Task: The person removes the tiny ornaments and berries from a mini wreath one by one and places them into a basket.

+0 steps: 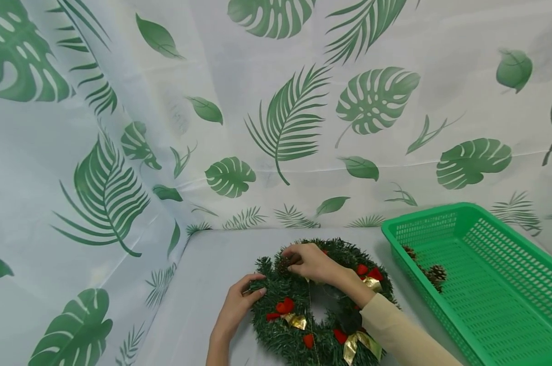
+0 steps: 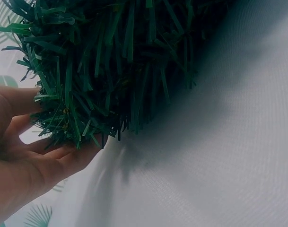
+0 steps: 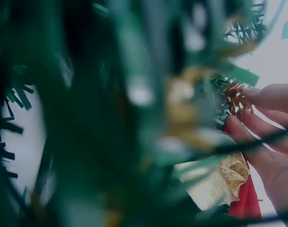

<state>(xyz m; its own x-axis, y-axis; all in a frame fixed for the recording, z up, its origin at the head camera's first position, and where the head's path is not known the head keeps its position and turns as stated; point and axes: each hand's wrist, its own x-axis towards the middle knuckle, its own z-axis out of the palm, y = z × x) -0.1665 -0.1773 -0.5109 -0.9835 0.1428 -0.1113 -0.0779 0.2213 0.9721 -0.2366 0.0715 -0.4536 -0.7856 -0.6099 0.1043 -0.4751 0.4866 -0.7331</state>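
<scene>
A person's left hand curves its fingers and thumb in a grip, bare forearm angled upward, while the right arm in a cream fabric sleeve reaches leftward, the right hand pinching, palm down.

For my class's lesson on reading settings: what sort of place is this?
Probably an indoor craft corner, screened off: leaf-printed sheeting stands behind and left of a white work surface bearing a decorated wreath.
</scene>
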